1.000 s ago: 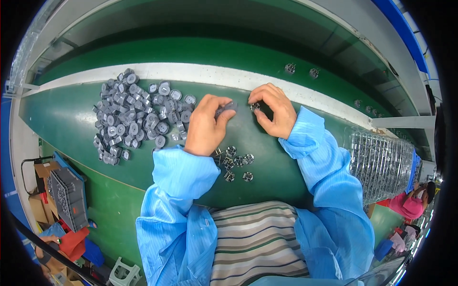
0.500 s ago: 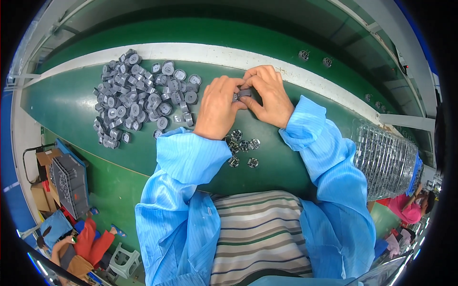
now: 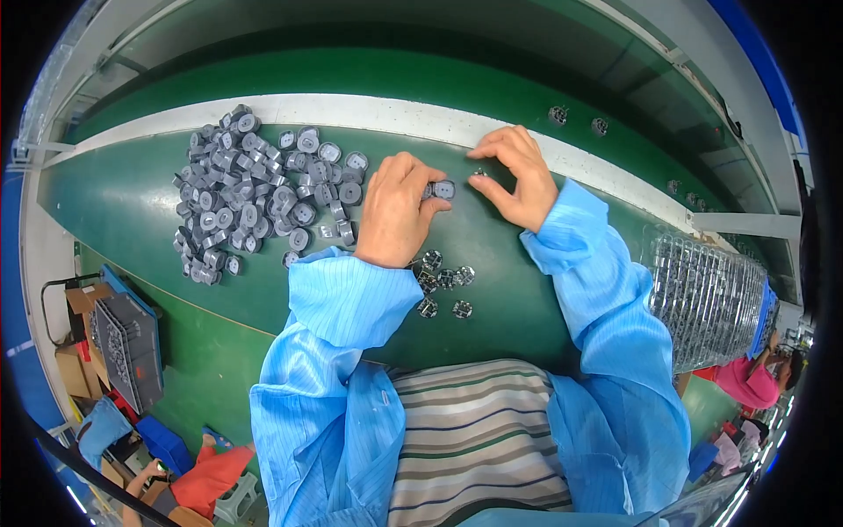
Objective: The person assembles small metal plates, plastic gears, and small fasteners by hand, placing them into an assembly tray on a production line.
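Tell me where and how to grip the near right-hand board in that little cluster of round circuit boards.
Pinch the near right-hand board by opposite edges of its rim, probably coming from the right with the right hand. Its small, roundish outline suits a fingertip pinch; bare green table lies on that side, while the other boards sit leftward and beyond.

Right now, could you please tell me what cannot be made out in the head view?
In the head view:
- Grey piece: partly covered by the left hand.
- Small item by the right hand: too small to identify.
- Grey pile: lower pieces hidden under upper ones.
- Clear trays: contents too small to tell apart.
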{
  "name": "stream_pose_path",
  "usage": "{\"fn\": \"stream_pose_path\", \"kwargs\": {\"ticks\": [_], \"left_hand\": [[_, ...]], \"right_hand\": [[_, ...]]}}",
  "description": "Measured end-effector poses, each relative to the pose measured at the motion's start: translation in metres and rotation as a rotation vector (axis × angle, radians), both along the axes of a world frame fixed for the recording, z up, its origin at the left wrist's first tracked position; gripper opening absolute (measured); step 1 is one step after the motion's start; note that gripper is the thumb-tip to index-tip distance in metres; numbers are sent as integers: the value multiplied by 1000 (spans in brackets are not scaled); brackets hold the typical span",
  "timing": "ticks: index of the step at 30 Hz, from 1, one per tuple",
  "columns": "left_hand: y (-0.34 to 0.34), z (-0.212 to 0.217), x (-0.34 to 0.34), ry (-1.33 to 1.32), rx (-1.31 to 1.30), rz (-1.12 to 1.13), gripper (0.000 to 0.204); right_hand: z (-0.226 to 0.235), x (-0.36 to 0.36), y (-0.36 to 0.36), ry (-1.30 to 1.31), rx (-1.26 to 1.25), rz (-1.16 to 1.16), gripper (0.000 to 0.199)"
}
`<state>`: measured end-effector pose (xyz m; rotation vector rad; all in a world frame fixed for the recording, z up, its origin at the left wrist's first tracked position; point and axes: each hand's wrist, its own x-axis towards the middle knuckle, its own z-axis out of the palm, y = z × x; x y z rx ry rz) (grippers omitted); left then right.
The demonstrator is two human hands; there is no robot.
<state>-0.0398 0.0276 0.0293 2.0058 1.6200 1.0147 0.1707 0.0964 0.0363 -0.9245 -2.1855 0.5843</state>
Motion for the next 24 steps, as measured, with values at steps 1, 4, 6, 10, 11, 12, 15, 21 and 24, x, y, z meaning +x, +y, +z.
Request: {"fn": "stream_pose_path", "kwargs": {"ticks": [1,4,6,10,11,12,15,21,24], "left_hand": [[0,0,0,5,0,-7,38],[-1,3,0,20,-5,11,38],[-1,2,0,39,10,4,39],[-1,-2,0,52,16,4,41],[-1,-2,1,51,16,4,41],[-1,-1,1,49,22,3,41],[-1,0,1,44,22,6,40],[-1,0,1,43,35,-6,38],[-3,4,0,63,42,-1,39]], "right_hand": [[-4,6,3,-1,2,2,15],[-10,11,6,-9,-82,55,13],[-5,-2,2,79,-148,79,13],[-9,-14,-2,85,-138,87,15],[-10,-14,-3,36,-94,82,15],[-12,-13,-3,39,-52,86,15],[-10,-15,-6,-3,7,106,16],[-2,-19,-10,-104,162,96,17],[-3,-19,-11,-156,167,99,20]]}}
